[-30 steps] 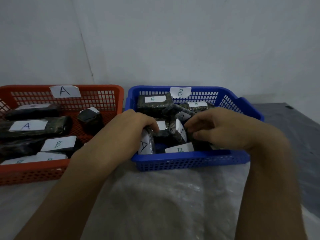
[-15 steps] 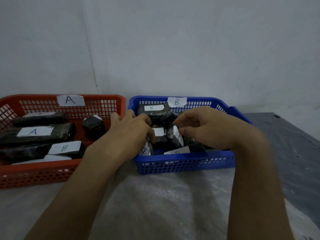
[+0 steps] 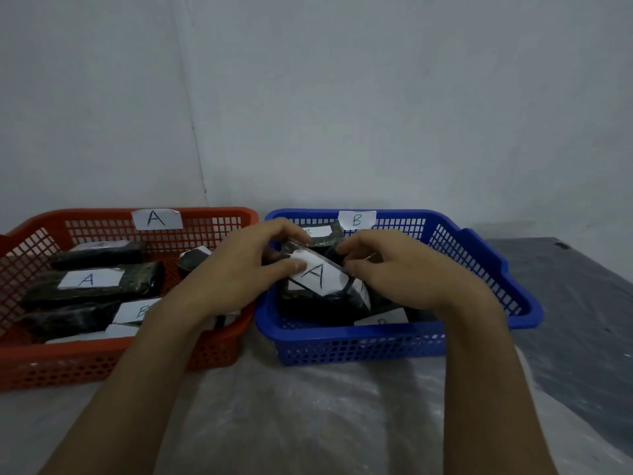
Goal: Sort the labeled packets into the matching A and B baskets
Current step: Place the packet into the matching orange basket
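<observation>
Far left is the red basket (image 3: 30,358) tagged A on its back wall. Inside it there's a dark packet labeled A (image 3: 92,284) lying flat, and nearer the front a packet labeled B (image 3: 135,311) that doesn't belong there, so sorting isn't done on this side.

Then the left hand (image 3: 226,279), fingers curled onto the left end of a dark packet with a big A label (image 3: 317,274), thumb pressed on the label edge. That packet is held up just above the pile in the blue basket (image 3: 479,323), the one tagged B. The right hand (image 3: 407,272) pinches its right end, fingers narrow.

Doing this well, I'd say: lift it straight up clear of the pile so it doesn't drag the neighbours, let one hand take over, then carry it left over both rims into the red basket.

Hard to see: the hands cover most of the blue basket's contents. A B label (image 3: 317,230) peeks out at the back, another label (image 3: 382,318) at the front is half cut off. Packets at the red basket's front-left are too dark to read.
</observation>
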`<state>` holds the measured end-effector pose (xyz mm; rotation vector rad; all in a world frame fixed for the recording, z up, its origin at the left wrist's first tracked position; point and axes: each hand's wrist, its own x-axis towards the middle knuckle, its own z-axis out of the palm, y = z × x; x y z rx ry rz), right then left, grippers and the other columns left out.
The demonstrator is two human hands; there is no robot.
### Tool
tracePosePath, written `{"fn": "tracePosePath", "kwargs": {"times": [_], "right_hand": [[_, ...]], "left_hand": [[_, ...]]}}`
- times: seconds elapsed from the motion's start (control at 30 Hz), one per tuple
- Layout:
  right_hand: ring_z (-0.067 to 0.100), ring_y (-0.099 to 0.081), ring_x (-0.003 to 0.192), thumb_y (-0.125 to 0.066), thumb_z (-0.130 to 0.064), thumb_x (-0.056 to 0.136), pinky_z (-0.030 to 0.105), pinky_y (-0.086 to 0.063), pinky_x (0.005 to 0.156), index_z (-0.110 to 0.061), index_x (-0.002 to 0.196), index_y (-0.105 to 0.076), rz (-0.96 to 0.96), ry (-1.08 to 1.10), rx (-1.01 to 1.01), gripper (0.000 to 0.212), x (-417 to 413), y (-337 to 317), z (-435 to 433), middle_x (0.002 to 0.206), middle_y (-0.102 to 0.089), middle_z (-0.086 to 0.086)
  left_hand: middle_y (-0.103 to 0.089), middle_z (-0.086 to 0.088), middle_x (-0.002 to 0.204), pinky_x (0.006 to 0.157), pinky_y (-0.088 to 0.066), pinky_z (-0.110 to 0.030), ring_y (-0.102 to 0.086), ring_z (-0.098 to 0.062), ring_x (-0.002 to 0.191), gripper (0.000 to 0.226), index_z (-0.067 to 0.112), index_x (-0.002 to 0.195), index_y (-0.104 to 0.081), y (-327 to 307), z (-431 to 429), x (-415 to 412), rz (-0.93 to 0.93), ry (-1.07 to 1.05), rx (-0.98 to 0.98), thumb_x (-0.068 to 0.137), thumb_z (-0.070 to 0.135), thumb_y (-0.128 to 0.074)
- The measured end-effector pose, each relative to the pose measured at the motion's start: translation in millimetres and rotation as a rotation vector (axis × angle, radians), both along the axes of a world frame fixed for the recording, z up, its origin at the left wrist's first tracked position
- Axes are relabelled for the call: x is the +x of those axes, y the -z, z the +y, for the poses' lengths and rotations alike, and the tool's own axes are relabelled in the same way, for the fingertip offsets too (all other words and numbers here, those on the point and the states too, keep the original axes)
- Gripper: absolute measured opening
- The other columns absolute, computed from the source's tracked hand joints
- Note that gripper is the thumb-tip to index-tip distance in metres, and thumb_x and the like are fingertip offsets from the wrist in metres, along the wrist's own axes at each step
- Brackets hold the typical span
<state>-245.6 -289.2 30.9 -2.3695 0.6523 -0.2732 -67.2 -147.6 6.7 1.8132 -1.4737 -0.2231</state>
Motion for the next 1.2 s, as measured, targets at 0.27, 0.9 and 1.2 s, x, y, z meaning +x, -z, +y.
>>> {"fn": "tracePosePath", "kwargs": {"times": [0.27, 0.9, 1.2], "right_hand": [[0.016, -0.072, 0.093, -0.061, -0.017, 0.095, 0.033, -0.061, 0.073, -0.022, 0.110, -0.071, -0.406, -0.044, 0.478, 0.018, 7.6, 3.1, 1.5, 0.101, -0.075, 0.000], [0.005, -0.067, 0.092, -0.067, -0.023, 0.090, 0.021, -0.056, 0.071, -0.037, 0.105, -0.063, -0.220, -0.109, 0.245, 0.021, 90.8, 14.4, 78.7, 0.106, -0.066, -0.013], [0.014, -0.062, 0.068, -0.071, -0.011, 0.085, 0.022, -0.056, 0.055, -0.013, 0.094, -0.073, -0.157, -0.074, 0.297, 0.009, 232.8, -4.1, 101.6, 0.087, -0.069, 0.006]], "left_hand": [[-0.074, 0.019, 0.096, 0.067, -0.056, -0.012, -0.071, 0.000, 0.086, 0.014, 0.038, 0.101, -0.072, -16.4, 13.5, -1.8, 0.348, -0.090, -0.180, 0.091, 0.033, -0.063], [-0.068, 0.002, 0.107, 0.082, -0.049, -0.026, -0.062, -0.013, 0.097, 0.027, 0.027, 0.097, -0.072, 5.5, 140.2, 87.4, 0.102, -0.700, 0.404, 0.094, 0.005, -0.056], [-0.065, -0.006, 0.111, 0.091, -0.050, -0.031, -0.061, -0.019, 0.101, 0.038, 0.027, 0.078, -0.064, 14.3, 146.1, 97.0, 0.291, -0.820, 0.292, 0.091, -0.006, -0.051]]}}
